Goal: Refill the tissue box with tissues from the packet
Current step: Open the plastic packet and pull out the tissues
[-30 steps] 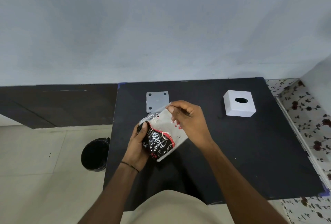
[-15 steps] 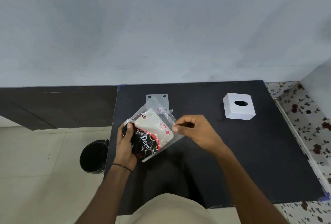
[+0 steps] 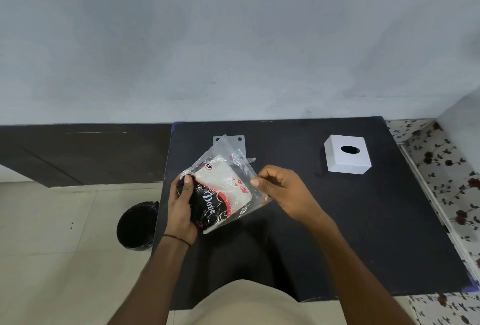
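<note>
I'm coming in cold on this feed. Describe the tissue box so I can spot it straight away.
Start with the black table against the grey wall. Toward its far right corner stands the tissue box, alone, well clear of both hands and the packet that they hold. It is a plain white cube with one dark oval slot in its top, whereas the flat white plate behind the packet has small round holes.

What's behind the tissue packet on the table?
A grey square plate lies flat on the black table behind the packet. Only its far edge with two holes shows; the packet covers the rest.
</note>
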